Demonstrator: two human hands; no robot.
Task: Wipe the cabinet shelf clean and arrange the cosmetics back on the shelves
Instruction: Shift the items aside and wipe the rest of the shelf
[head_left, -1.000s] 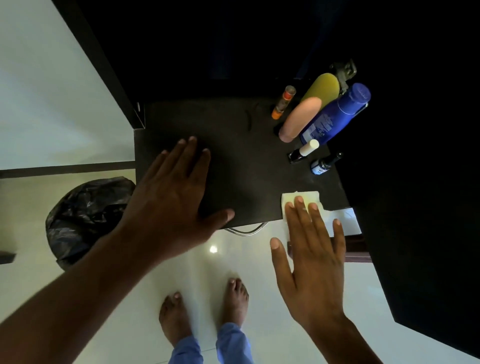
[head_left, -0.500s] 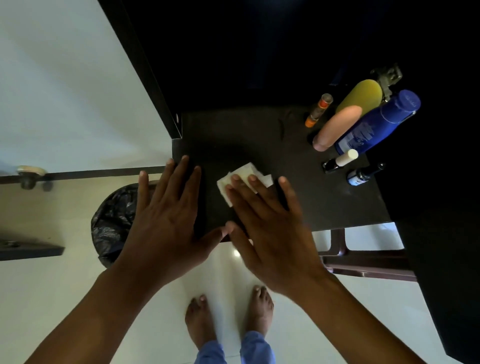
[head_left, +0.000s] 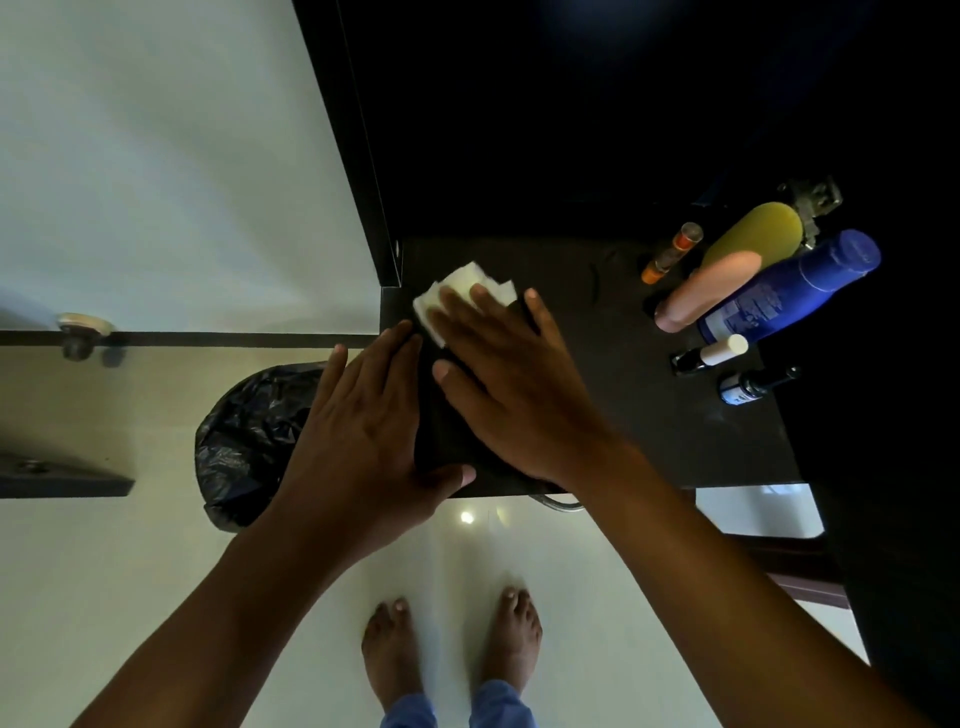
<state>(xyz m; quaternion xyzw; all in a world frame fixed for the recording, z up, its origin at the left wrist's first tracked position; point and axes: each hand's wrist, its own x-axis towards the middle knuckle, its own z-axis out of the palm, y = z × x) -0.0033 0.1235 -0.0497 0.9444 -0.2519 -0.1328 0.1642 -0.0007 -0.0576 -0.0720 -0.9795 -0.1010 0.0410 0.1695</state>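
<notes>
Dark cabinet shelf (head_left: 649, 426) carries a folded white tissue (head_left: 457, 291) at its left rear corner, pressed under the right hand (head_left: 509, 395), fingers flat and spread. Left hand (head_left: 363, 441) rests open alongside. Blue bottle's (head_left: 789, 291) label is unreadable.

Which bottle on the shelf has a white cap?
The small dark bottle just in front of the big blue bottle. Its cap is white; the others' tops are blue, yellow, peach, orange or dark.

right hand (head_left: 511, 387) and white cloth (head_left: 462, 293) swept from shelf's right front to left rear corner
</notes>
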